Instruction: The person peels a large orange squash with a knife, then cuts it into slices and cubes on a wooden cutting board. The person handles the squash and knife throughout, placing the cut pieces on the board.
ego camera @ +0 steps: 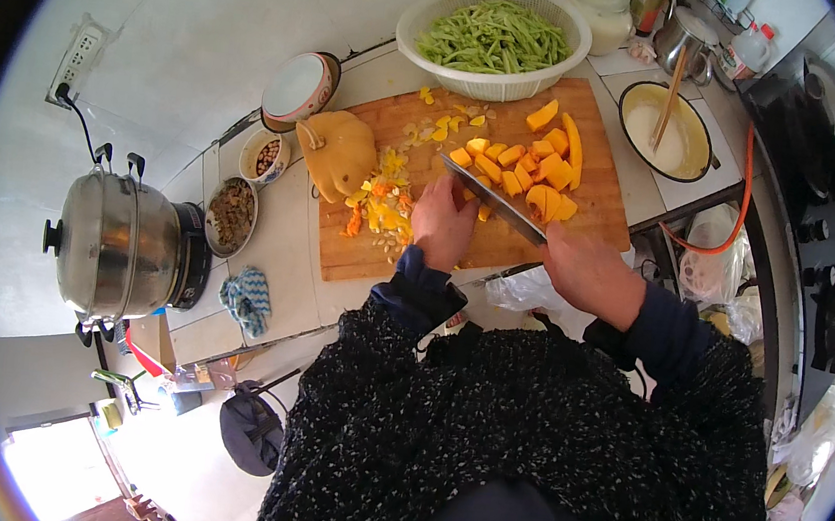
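My right hand (588,269) grips the handle of a kitchen knife (495,201), whose blade slants up and left over a wooden cutting board (604,203). Close behind the blade is my left hand (442,221), its fingertips partly hidden; whether it holds a piece cannot be told. Orange pumpkin chunks (525,162) lie beyond the blade, with a long strip at their right. An uncut-looking portion of pumpkin (339,155) with its stem rests on the board's left edge. Pumpkin pulp and seeds (385,208) are heaped left of my left hand, and peel scraps (441,127) lie farther back.
A plastic basket of green beans (495,38) touches the board's back area. At right stands an enamel bowl of white batter with chopsticks (660,133). Left are a bowl of nuts (265,158), a dish of brown food (232,217), a cloth (246,300) and a steel steamer (114,242).
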The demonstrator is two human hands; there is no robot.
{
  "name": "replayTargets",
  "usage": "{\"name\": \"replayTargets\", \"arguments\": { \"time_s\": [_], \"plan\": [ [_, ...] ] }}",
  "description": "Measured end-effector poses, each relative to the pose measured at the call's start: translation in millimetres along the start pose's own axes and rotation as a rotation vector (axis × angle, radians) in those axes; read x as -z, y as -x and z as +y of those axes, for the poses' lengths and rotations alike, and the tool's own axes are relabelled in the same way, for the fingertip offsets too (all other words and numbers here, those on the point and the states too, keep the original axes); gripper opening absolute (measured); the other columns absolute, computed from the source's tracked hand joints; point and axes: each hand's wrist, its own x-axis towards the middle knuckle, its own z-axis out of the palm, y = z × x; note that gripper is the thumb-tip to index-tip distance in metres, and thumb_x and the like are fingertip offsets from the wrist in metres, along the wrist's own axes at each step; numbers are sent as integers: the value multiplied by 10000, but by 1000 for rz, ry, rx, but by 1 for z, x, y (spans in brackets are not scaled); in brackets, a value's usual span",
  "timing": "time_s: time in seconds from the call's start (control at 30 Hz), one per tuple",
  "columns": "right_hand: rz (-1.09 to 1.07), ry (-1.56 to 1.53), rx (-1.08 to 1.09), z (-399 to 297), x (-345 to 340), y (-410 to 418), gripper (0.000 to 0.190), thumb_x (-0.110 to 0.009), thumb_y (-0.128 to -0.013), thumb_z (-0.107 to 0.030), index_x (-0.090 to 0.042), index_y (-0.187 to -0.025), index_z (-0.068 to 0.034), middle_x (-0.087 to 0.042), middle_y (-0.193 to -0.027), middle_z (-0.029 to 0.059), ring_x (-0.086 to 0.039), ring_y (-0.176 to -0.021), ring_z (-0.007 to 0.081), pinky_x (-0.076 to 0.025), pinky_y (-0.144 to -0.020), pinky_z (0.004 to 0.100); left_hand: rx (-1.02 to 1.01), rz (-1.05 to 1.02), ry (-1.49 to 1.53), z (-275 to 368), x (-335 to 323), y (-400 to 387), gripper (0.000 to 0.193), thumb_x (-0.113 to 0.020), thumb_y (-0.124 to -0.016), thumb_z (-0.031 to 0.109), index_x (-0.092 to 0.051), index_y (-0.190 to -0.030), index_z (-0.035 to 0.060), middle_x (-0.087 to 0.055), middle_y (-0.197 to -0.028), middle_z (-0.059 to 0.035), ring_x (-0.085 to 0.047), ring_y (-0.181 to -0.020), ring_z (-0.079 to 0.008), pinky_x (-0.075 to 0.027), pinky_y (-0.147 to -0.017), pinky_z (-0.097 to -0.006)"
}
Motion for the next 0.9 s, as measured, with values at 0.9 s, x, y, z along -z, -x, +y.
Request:
{"name": "replayTargets", "arguments": {
  "time_s": [0.9],
  "plan": [
    [462,-451,-167,66,16,78,211,-541,-974,-193,-459,-969,1,-601,-760,270,-594,-742,478,-461,-606,500,-561,58,-313,98,-57,-23,278,-761,-688,269,-696,-894,95,-649,-909,-97,-581,-944,-317,-456,-843,-440]
  ]
}}
